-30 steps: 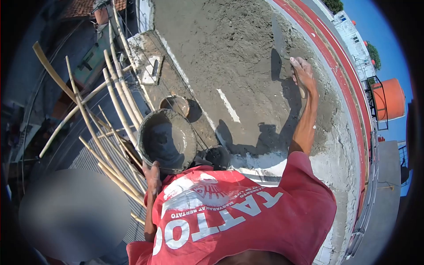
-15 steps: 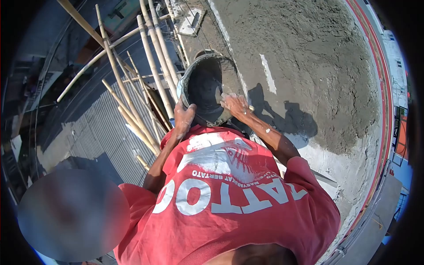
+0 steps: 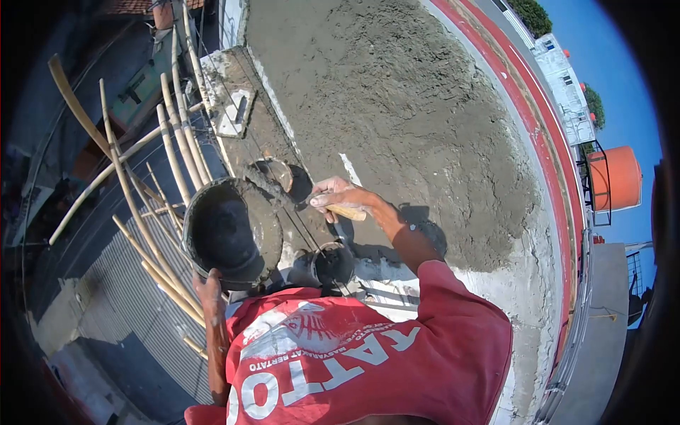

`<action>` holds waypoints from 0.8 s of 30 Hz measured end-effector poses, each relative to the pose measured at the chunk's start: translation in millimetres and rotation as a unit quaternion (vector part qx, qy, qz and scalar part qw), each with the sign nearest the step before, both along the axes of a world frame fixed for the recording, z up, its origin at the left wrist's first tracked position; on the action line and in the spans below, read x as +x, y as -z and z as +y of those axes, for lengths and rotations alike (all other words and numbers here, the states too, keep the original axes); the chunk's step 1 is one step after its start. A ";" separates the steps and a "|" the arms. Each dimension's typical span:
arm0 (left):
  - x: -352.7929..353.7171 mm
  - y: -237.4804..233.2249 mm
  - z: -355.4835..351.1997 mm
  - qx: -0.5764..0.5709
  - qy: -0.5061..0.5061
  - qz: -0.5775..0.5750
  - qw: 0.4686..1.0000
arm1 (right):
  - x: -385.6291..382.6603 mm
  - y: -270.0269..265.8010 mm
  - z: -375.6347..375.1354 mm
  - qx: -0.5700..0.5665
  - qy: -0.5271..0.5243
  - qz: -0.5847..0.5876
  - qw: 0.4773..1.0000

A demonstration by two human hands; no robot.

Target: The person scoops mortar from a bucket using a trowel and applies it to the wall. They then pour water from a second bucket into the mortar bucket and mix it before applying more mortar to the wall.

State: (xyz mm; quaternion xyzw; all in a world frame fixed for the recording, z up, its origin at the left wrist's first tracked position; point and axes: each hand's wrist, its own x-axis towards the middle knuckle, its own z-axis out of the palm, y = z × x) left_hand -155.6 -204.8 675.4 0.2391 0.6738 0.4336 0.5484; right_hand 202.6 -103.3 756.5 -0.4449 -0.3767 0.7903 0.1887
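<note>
Grey wet render covers the big rough wall [image 3: 397,106] ahead, high over the street. Pale bamboo scaffold poles [image 3: 177,152] cross below left. Left hand [image 3: 210,289] clamped on the lower rim of the round mortar-caked grey bucket [image 3: 223,234], which is tilted against the ledge. Right hand [image 3: 338,197] closed round the wooden-handled steel trowel [image 3: 352,212], its loaded blade at the bucket's rim. Hands well apart.

Risk, as I judge it: the one-handed grip slips and the heavy bucket drops through the poles, or mortar slides off the blade. A small dark pot [image 3: 331,263] and a white float [image 3: 234,113] crowd the ledge.
</note>
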 end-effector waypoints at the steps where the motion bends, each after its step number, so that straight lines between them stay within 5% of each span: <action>1: -1.9 3.7 0.4 0.010 -0.020 0.001 1.000 | 21.9 0.7 23.3 0.017 0.029 -0.007 0.999; 4: -9.3 -9.7 4.2 0.036 -0.029 0.007 0.999 | 125.5 -7.5 119.9 0.078 0.148 -0.149 0.975; 6: -14.9 -16.8 -7.8 0.038 -0.007 0.011 0.999 | 183.6 -31.8 155.4 0.154 0.286 -0.327 0.887; 11: -13.4 -7.2 -6.5 -0.017 -0.030 0.007 0.999 | 160.7 -187.8 65.7 0.346 0.248 -0.563 0.708; 12: -11.9 -2.8 -3.9 -0.035 -0.044 -0.012 0.998 | 148.3 -188.6 51.5 0.342 0.246 -0.560 0.714; 14: -4.0 1.0 4.3 0.023 -0.016 -0.001 1.000 | 121.5 -172.0 26.1 0.385 0.138 -0.653 0.637; 16: 5.4 -13.3 9.4 0.005 0.007 -0.020 1.000 | 62.3 -133.4 -1.7 0.371 0.019 -0.647 0.666; 20: 19.7 -7.9 22.5 0.034 0.089 -0.009 0.995 | -42.2 -12.3 -44.2 0.445 -0.248 -0.602 0.615; 22: 29.2 -2.1 26.8 0.078 0.106 -0.057 0.990 | -76.0 44.9 -56.6 0.538 -0.202 -0.621 0.533; 24: 35.8 5.2 27.1 0.073 0.133 -0.039 0.988 | -88.4 82.1 -63.2 0.508 -0.210 -0.617 0.563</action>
